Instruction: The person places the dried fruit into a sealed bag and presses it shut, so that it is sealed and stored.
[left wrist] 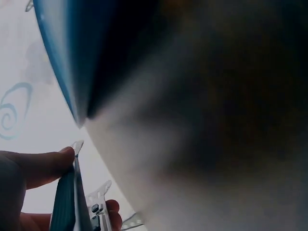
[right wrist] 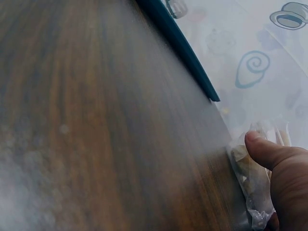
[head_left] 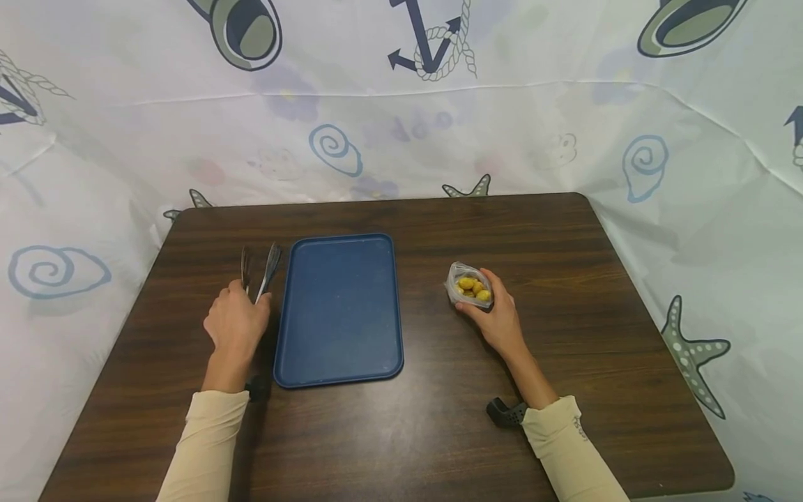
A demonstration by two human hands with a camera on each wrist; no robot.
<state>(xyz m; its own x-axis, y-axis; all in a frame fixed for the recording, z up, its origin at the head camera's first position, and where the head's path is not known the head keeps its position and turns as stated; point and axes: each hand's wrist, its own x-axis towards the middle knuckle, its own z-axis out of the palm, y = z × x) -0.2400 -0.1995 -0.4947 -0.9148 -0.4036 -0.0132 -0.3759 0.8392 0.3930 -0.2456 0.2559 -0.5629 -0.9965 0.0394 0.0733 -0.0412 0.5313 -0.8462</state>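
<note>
My left hand (head_left: 237, 319) grips a pair of metal tongs (head_left: 270, 270) just left of the blue tray (head_left: 339, 310). The two tong arms stand apart and point to the far side of the table. In the left wrist view, the tongs (left wrist: 67, 199) show a dark teal strip along one arm, with the thumb pressed near it. To the right of the tray, my right hand (head_left: 500, 317) holds a clear plastic bag (head_left: 453, 279) between thumb and fingers. Its mouth is open upward, and several small yellow rounded pieces (head_left: 472, 287) lie inside.
The dark wood-grain table (head_left: 452, 432) has rounded corners. Behind it and along its sides hangs a white cloth (head_left: 533, 139) printed with shells, anchors and starfish. The tray's raised rim stands between the two hands.
</note>
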